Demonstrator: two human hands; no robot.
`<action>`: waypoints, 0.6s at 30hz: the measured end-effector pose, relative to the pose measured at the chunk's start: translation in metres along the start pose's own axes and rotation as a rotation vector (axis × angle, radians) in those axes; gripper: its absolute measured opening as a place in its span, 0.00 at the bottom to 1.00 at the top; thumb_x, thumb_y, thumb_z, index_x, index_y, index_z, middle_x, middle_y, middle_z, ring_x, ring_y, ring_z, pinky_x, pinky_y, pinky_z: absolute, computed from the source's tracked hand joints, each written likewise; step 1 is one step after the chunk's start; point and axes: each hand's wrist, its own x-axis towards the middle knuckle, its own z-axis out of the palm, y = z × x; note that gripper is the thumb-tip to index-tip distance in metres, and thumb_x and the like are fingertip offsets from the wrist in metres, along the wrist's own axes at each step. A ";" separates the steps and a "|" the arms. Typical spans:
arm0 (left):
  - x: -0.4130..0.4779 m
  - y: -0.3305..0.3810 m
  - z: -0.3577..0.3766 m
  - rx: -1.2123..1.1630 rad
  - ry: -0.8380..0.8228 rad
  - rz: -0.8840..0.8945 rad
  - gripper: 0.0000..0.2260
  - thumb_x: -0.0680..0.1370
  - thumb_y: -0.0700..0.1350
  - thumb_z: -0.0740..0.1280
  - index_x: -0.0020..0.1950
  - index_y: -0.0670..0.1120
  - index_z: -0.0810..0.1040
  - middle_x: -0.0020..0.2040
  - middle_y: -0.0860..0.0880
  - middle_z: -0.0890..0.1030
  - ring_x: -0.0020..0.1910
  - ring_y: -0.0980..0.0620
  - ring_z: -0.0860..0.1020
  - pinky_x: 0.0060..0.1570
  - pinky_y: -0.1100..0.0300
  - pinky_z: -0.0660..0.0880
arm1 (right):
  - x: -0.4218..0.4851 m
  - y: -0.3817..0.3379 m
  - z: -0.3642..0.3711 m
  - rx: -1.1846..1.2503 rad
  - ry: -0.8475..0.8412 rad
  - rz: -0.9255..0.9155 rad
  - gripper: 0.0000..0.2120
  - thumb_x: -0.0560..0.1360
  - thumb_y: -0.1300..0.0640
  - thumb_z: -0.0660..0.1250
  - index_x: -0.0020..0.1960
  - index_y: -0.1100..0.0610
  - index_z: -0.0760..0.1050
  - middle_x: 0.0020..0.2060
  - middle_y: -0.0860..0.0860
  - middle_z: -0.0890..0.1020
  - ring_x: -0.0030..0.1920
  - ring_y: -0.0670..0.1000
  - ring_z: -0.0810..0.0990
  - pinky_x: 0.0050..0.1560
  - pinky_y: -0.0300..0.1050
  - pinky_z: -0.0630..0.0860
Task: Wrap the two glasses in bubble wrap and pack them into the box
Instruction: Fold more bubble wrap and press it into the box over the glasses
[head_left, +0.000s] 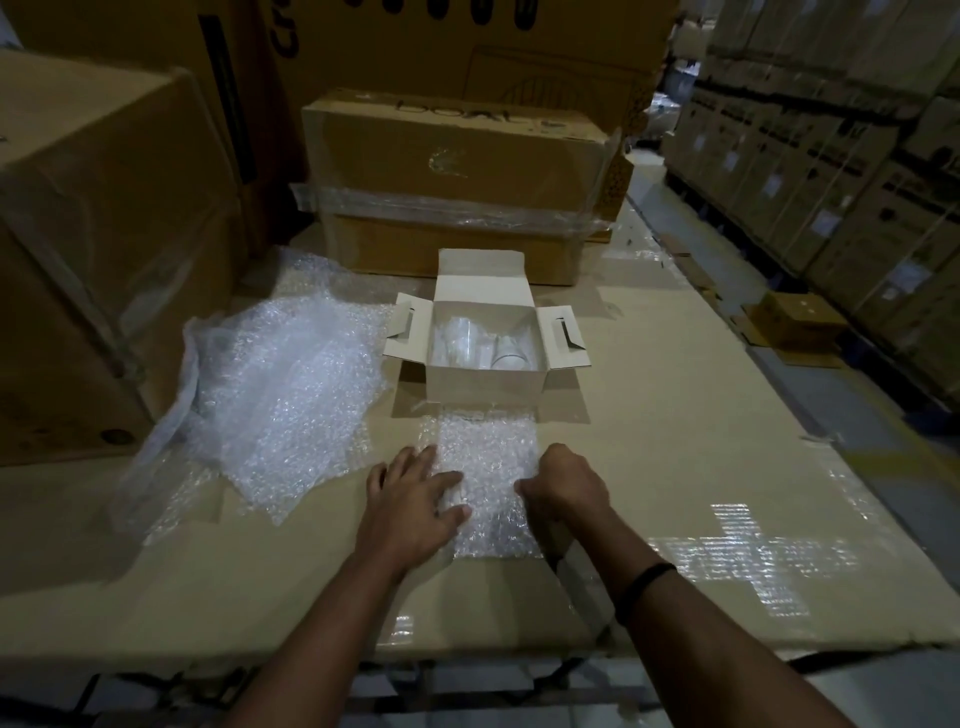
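A small white box (485, 387) stands open on the cardboard-covered table, flaps spread. Inside it lie two clear glasses, one on the left (460, 340) and one on the right (511, 353). In front of the box a cut sheet of bubble wrap (488, 457) lies flat. My left hand (410, 499) rests palm down on the sheet's left edge, fingers spread. My right hand (563, 486) is curled at the sheet's right edge, fingers pinching the wrap.
A loose heap of bubble wrap (280, 384) lies left of the box. Large cardboard cartons stand at the left (98, 234) and behind the box (457, 182). Stacked cartons (831, 156) line the right side across an aisle. The table's near edge is below my forearms.
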 end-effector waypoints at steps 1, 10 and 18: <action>-0.001 0.000 0.000 0.004 0.006 0.003 0.30 0.71 0.69 0.54 0.71 0.62 0.69 0.79 0.54 0.57 0.78 0.51 0.50 0.73 0.45 0.46 | 0.002 -0.002 0.001 0.038 -0.005 -0.001 0.14 0.69 0.47 0.72 0.47 0.54 0.71 0.46 0.52 0.80 0.46 0.55 0.80 0.48 0.49 0.78; 0.023 -0.004 -0.009 0.066 0.029 0.160 0.23 0.77 0.60 0.50 0.69 0.62 0.73 0.78 0.53 0.61 0.77 0.46 0.54 0.71 0.43 0.47 | 0.023 -0.006 -0.039 0.212 0.016 -0.175 0.11 0.71 0.66 0.67 0.51 0.56 0.75 0.49 0.56 0.81 0.46 0.55 0.79 0.37 0.39 0.71; 0.029 -0.007 0.004 -0.110 0.133 0.110 0.24 0.76 0.62 0.54 0.68 0.56 0.76 0.73 0.49 0.69 0.72 0.47 0.63 0.67 0.49 0.55 | 0.001 -0.025 -0.033 -0.064 0.184 -0.428 0.23 0.73 0.67 0.66 0.67 0.55 0.72 0.56 0.55 0.82 0.56 0.57 0.79 0.54 0.52 0.78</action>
